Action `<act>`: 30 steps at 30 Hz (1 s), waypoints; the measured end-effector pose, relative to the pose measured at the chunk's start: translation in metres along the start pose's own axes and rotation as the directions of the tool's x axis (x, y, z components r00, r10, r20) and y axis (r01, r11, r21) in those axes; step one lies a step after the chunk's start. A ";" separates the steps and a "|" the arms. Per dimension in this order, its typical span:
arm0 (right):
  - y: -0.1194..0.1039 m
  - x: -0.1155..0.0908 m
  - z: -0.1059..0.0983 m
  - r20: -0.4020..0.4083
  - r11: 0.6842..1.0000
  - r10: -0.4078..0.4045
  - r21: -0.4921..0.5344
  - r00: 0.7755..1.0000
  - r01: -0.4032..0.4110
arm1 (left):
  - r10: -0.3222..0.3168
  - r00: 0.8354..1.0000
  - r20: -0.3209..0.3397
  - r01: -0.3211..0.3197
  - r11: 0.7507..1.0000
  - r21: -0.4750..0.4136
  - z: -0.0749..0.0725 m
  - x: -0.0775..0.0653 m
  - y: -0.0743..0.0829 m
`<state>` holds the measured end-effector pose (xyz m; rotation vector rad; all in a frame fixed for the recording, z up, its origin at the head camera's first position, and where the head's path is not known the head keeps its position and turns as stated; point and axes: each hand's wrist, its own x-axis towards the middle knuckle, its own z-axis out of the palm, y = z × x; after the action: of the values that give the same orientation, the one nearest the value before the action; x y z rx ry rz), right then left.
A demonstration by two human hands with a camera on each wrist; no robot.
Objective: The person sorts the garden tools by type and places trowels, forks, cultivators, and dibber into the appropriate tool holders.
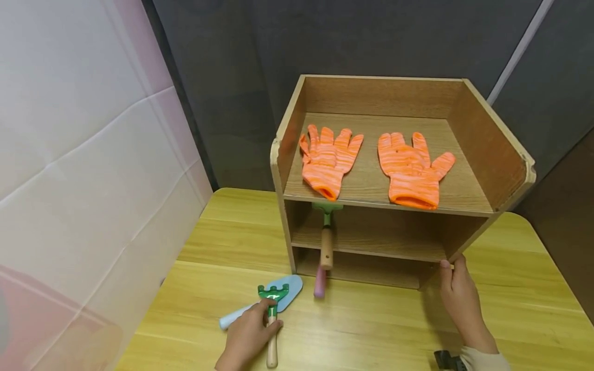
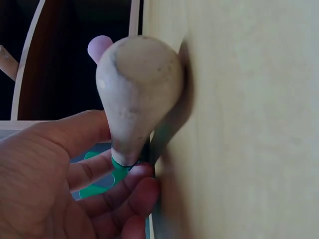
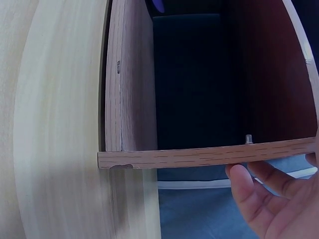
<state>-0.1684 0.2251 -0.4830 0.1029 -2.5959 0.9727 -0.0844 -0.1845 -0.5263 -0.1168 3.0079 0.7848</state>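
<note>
A small hand rake (image 1: 273, 344) with a green head and pale wooden handle is gripped by my left hand (image 1: 248, 330) near its neck. In the left wrist view, the thumb and fingers close round that neck below the rounded handle end (image 2: 137, 84). Under the rake lies a light blue trowel (image 1: 291, 293), partly covered by the hand. My right hand (image 1: 464, 304) touches the lower right side of a wooden shelf unit (image 1: 494, 154). From the right wrist, its fingers (image 3: 240, 181) lie against the outer face of the side panel (image 3: 209, 157).
Two orange gloves (image 1: 327, 159) (image 1: 410, 170) lie on the unit's top. A green tool with a wooden handle (image 1: 327, 247) sticks out of the middle compartment, a pink handle (image 1: 319, 282) from the bottom one. A pale wall (image 1: 93, 154) stands left of the table (image 1: 362, 330).
</note>
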 end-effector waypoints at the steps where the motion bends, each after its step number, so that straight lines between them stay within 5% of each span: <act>1: 0.000 0.000 0.000 -0.003 1.000 -0.004 0.002 1.000 0.004 | -0.002 1.000 0.003 0.002 1.000 -0.006 0.000 0.000 0.000; 18: 0.001 0.000 0.001 -0.017 1.000 -0.012 0.016 1.000 0.012 | -0.057 0.998 0.028 0.060 0.991 -0.119 -0.001 -0.004 0.000; 30: 0.001 -0.001 0.001 -0.007 0.999 -0.009 0.036 1.000 0.009 | -0.058 0.998 -0.017 0.053 0.978 -0.200 -0.016 -0.012 0.005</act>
<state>-0.1680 0.2248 -0.4843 0.1207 -2.5702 1.0146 -0.0732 -0.1867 -0.5094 -0.2154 2.9242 1.0852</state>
